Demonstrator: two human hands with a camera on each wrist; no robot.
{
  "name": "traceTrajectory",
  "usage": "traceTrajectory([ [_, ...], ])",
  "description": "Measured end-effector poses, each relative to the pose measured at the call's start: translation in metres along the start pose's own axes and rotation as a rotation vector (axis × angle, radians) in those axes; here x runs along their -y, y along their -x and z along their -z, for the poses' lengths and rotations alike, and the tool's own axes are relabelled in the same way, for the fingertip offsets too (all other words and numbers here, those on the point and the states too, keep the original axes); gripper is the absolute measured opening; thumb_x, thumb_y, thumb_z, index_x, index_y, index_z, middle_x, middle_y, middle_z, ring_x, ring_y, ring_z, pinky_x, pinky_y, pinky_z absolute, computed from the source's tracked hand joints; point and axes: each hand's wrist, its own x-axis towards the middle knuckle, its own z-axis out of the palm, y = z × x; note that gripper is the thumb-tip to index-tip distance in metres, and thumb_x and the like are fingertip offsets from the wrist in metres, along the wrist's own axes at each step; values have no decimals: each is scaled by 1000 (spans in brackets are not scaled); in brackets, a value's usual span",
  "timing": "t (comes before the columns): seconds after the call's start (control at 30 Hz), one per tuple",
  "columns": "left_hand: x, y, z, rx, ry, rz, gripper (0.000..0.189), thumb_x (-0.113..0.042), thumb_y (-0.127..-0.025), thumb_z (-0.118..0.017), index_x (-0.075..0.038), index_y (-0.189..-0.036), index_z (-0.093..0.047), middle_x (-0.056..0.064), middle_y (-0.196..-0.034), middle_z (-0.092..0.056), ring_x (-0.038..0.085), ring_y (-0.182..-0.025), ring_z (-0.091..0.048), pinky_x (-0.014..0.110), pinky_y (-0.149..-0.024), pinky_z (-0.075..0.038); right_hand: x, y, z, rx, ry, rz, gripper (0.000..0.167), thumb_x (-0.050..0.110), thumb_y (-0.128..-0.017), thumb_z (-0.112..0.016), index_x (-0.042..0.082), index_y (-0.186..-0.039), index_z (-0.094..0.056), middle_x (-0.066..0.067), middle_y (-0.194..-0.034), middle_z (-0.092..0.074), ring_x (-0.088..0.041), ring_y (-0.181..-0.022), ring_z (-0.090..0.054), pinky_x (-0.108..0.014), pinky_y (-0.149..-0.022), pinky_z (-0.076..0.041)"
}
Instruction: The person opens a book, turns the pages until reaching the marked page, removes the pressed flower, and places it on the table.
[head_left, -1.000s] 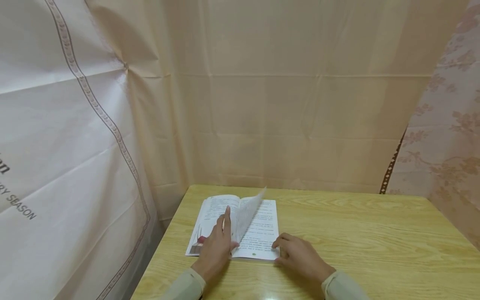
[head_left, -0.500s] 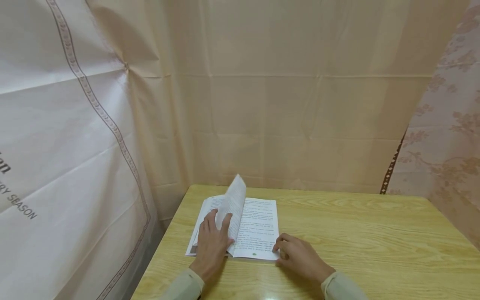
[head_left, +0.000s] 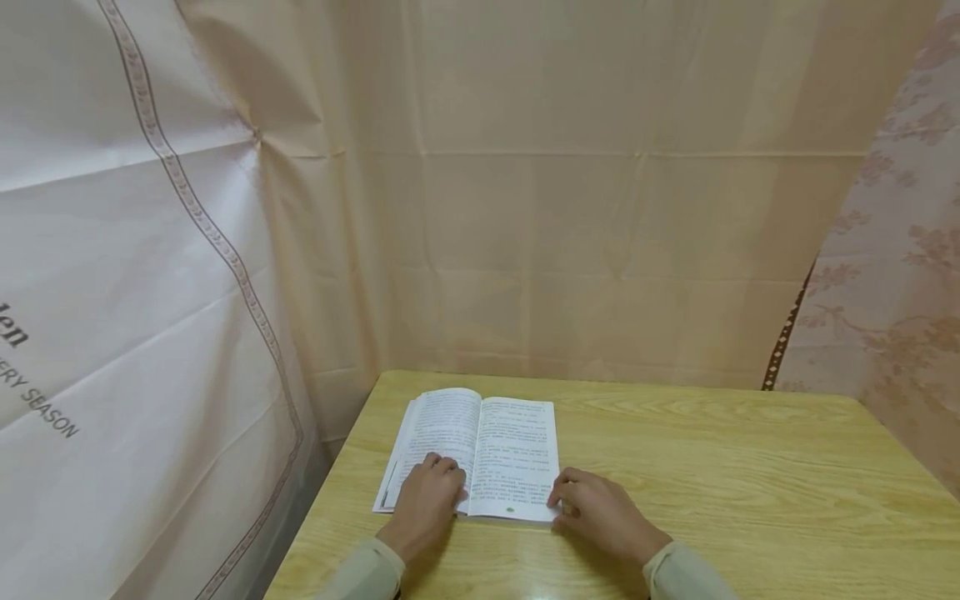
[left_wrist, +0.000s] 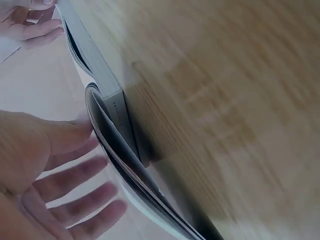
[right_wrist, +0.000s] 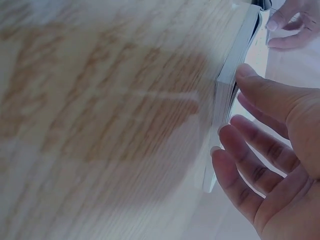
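Note:
A paperback book (head_left: 517, 450) lies spread on the table, both visible pages covered in small print. My left hand (head_left: 425, 500) rests on the lower part of the left page, its fingers relaxed; the left wrist view shows the thumb at the bottom edge, where the stacked pages bow up. At the lower right corner is my right hand (head_left: 603, 512). Its thumb touches the page corner in the right wrist view, and its loosely bent fingers (right_wrist: 242, 155) lie along the side edge. The left palm hides part of the left page.
The wooden table (head_left: 712, 467) stretches away to the right of the book. A beige cloth (head_left: 570, 250) hangs behind it, a pale printed cloth (head_left: 150, 333) on the left and a floral one (head_left: 892, 275) on the right.
A raised page has swung from right to left and now lies flat on the left side. My left hand followed it down onto the page. The right hand has stayed at the corner.

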Motion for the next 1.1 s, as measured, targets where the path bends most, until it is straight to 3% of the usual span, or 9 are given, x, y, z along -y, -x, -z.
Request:
traceTrajectory([
  [0.27, -6, 2, 5, 63, 125, -32, 5, -5, -89, -74, -10, -87, -73, 2, -98, -70, 20, -90, -60, 32, -75, -56, -1, 1, 3, -48, 15, 90, 7, 16, -90, -80, 17, -96, -80, 10, -101, -68, -7, -91, -65, -33, -77, -57],
  [0.4, -7, 4, 5, 104, 149, -32, 6, -15, -92, -76, -10, -90, -72, 3, -101, -69, 20, -94, -60, 32, -79, -56, 1, 1, 3, -69, 57, 108, 10, 11, -89, -79, 14, -99, -80, 8, -98, -71, -11, -93, -67, -34, -78, -58],
  [0.67, -9, 7, 0, 127, 141, -30, 34, -44, -92, -74, -10, -92, -72, 3, -100, -67, 21, -98, -58, 35, -87, -52, 3, 2, 2, -185, 101, 148, 10, 10, -84, -83, 16, -91, -79, 11, -91, -69, -7, -84, -61, -29, -70, -55],
  [0.9, -14, 6, -2, 168, 116, -22, 45, -58, -90, -67, -13, -95, -70, 1, -96, -61, 19, -93, -55, 32, -80, -52, 6, -1, 2, -191, 102, 83, 15, 13, -80, -87, 22, -83, -75, 14, -89, -66, -2, -79, -57, -27, -66, -53],
  [1.1, -15, 5, 0, 144, 97, -41, 41, -56, -92, -66, -15, -96, -72, 1, -92, -58, 19, -88, -53, 31, -73, -50, 9, -2, 6, -172, 19, 34, 15, 16, -84, -86, 22, -81, -72, 15, -87, -61, 1, -73, -52, -23, -62, -49],
])
